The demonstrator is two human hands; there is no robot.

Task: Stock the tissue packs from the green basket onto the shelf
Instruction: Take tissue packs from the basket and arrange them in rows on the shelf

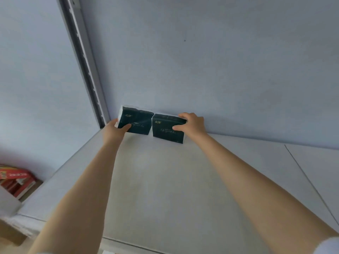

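Tissue packs, two, dark green wrappers with gold lettering too blurred to read: left pack (pixel 136 123) and right pack (pixel 167 130), side by side at the far back of the white shelf (pixel 165 180), right up by the pale back panel (pixel 201 61). A thin gap runs between them and closes toward their upper corners, where they probably touch. The left pack sits a bit skewed against the right one, with white tissue showing along its top and left edges; I cannot tell whether it lies fully down on the shelf. Left hand (pixel 114 130) grips the left pack at its left end, thumb across the front face, fingers wrapped behind and out of sight. Right hand (pixel 192 123) grips the right pack at its right end, thumb on the front face, fingers curled over the top edge. Both forearms are bare and stretched forward over the shelf. A grey slotted upright (pixel 86 66) runs diagonally down the left side to the shelf's back corner, near the left pack. Red boxes (pixel 16 180) sit on a lower level at far left, well apart from the packs. A thin seam (pixel 308 180) crosses the shelf at right. White sleeve edge (pixel 328 246) at bottom right corner.
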